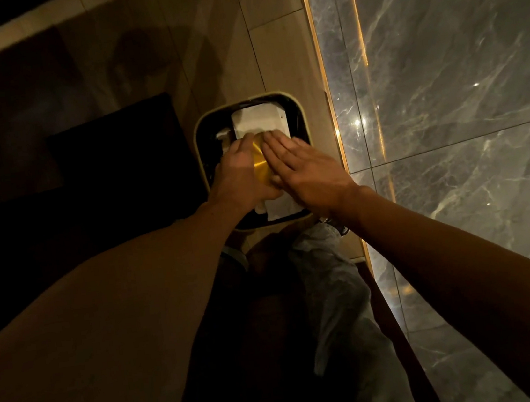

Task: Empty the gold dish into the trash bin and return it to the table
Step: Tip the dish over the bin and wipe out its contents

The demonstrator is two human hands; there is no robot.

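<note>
The gold dish [259, 161] is held over the trash bin [300, 113], a square bin with a pale rim and a dark liner. Only a narrow strip of the dish shows between my hands. My left hand [241, 173] grips the dish from its left side. My right hand [303, 171] lies flat with fingers stretched out against the dish's right side. White paper [260, 121] lies in the bin beyond the dish, and more white paper [279, 207] shows below my hands.
The bin stands on a tan tiled floor [275, 49]. A grey marble wall [458, 76] with a lit gold strip runs along the right. Dark furniture [116, 145] sits left of the bin. My legs and a shoe [334, 229] are just below the bin.
</note>
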